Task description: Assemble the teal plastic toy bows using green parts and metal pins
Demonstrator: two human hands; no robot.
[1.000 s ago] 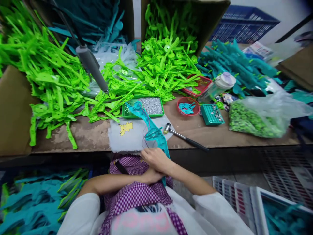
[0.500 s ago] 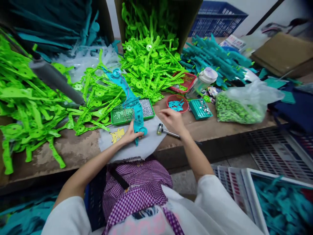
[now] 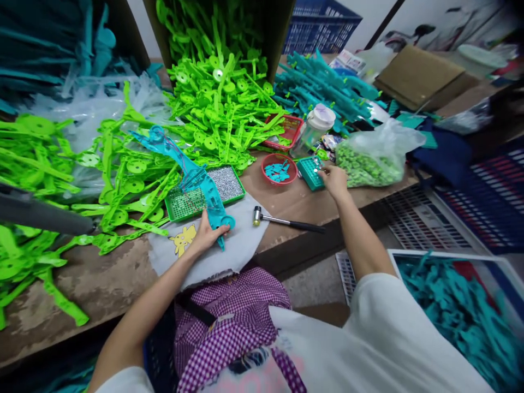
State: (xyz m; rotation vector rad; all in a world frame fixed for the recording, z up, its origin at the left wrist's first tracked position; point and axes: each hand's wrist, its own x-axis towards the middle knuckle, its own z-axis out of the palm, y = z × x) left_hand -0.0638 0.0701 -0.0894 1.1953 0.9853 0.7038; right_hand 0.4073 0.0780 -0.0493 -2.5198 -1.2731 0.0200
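My left hand (image 3: 208,233) grips the lower end of a long teal plastic part (image 3: 200,183), with thin red wire along it. The part slants over a green tray (image 3: 184,206) that holds small silvery pieces (image 3: 226,183). At the small teal tray (image 3: 310,173), my right hand (image 3: 334,180) has its fingertips pinched among small round metallic pieces; whether something is between them is too small to tell. A grey cloth (image 3: 241,237) with a yellow cartoon figure lies beneath the left hand. Beside it rests a hammer (image 3: 282,220) with a black grip.
Lime-green plastic parts (image 3: 213,109) are heaped at the back and left. A red bowl (image 3: 279,169) of teal pieces, a lidded jar (image 3: 315,128) and a bag of green pieces (image 3: 368,161) stand on the right. A dark grey tool (image 3: 45,210) juts in from the left.
My right hand has moved right, from above the hammer to the small teal tray. My left hand still holds the teal part. The view has turned to the right.
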